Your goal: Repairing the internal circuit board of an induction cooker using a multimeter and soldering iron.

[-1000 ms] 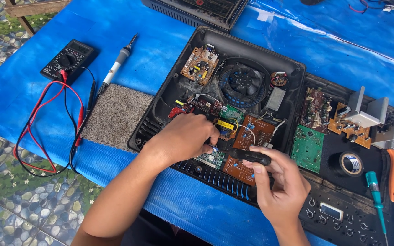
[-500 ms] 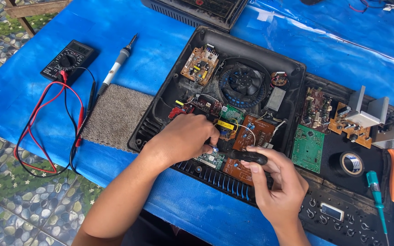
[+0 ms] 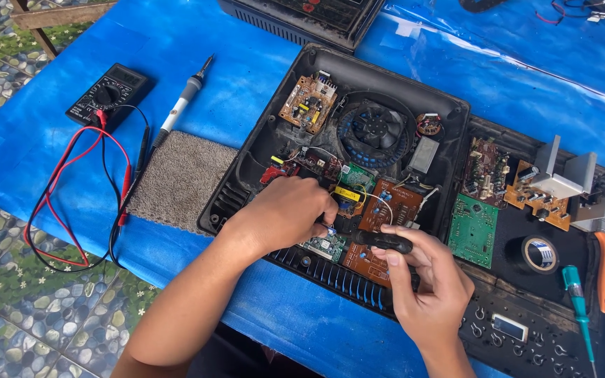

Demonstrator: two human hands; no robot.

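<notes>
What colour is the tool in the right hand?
Black, seen in the head view: the tool in the right hand.

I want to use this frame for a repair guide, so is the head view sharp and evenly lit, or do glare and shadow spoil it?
Head view: daylight, mostly sharp; the circuit boards and fan read clearly. The blue sheet shows pale glare streaks at upper right. The left hand shades the parts beneath it, while the right hand holds a dark tool. No obvious motion blur.
</notes>
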